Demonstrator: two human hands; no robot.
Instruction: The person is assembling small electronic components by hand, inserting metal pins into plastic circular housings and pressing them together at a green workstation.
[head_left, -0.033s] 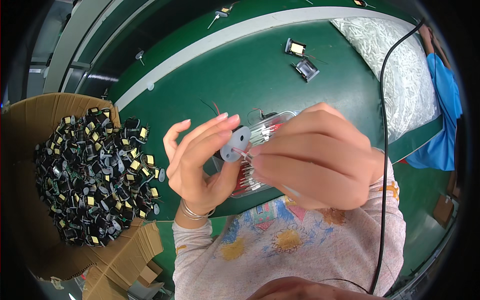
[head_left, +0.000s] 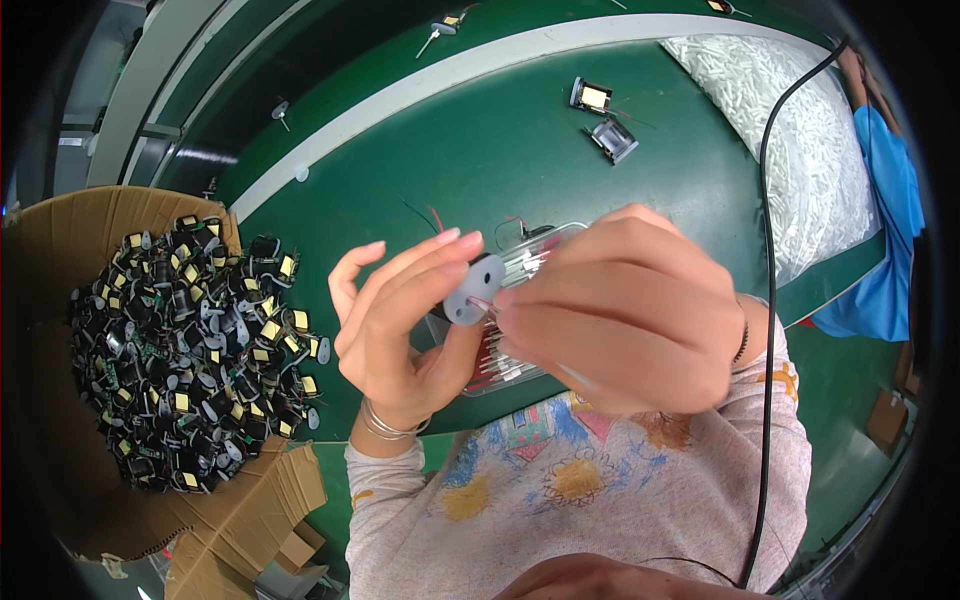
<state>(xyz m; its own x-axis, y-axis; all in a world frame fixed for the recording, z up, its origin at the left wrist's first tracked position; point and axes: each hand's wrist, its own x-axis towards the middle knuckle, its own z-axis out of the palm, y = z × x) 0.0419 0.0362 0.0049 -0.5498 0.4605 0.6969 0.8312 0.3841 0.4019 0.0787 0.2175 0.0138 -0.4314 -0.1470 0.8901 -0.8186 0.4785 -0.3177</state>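
Observation:
Between the fingers and thumb of my left hand (head_left: pixel 405 320) is a small black electronic part with a grey oval end plate (head_left: pixel 474 290) that has holes in it. A red and a dark wire (head_left: pixel 434 218) stick up behind those fingers. My right hand (head_left: pixel 630 315) is closed in a pinch on a thin pinkish-white stem (head_left: pixel 484 303), whose end meets the plate at a lower hole. How far it goes in I cannot tell. Under both hands lies a clear plastic tray (head_left: pixel 572 232) of thin white and red pieces, partly hidden by my right hand.
At left a cardboard box (head_left: pixel 50 225) is heaped with similar black parts (head_left: pixel 190 350). Two more black parts (head_left: pixel 612 138) lie on the green table (head_left: pixel 450 140). A clear bag of white tubes (head_left: pixel 800 150) lies at right, near a black cable (head_left: pixel 768 400) and a person's blue garment (head_left: pixel 880 260).
My right hand has shifted very slightly left, and a dark bracelet now shows at its wrist. The left hand and the part it holds are almost unmoved.

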